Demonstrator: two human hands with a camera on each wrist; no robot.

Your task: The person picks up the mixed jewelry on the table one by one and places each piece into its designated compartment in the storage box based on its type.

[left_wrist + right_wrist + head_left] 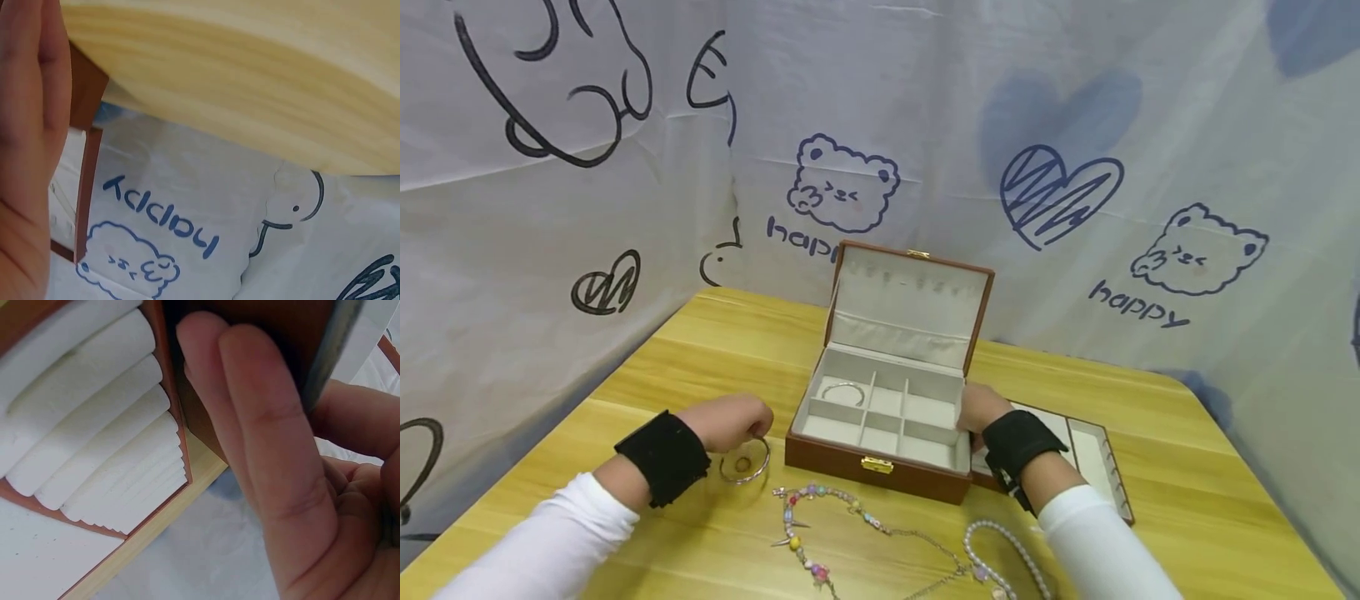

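A brown jewelry box (pixel 880 481) stands with its lid (pixel 913 304) raised, its pale inside divided into several compartments. One silver bangle (pixel 842 392) lies in the back left compartment. To the left of the box, my left hand (pixel 730 421) pinches a second silver bangle (pixel 747 479) by its upper edge, close to the tabletop. My right hand (pixel 983 408) grips the box's right wall, with fingers (pixel 269 425) along the outside and the thumb partly hidden behind the wall. In the left wrist view, the left hand (pixel 28 144) shows only at the edge.
A brown-edged tray (pixel 1093 458) with white padded rolls lies right of the box, partly under my right arm. In front are a colorful beaded necklace (pixel 793 542) with a chain and a pearl strand (pixel 1018 546). A printed white cloth (pixel 925 108) hangs behind the wooden table (pixel 1210 483).
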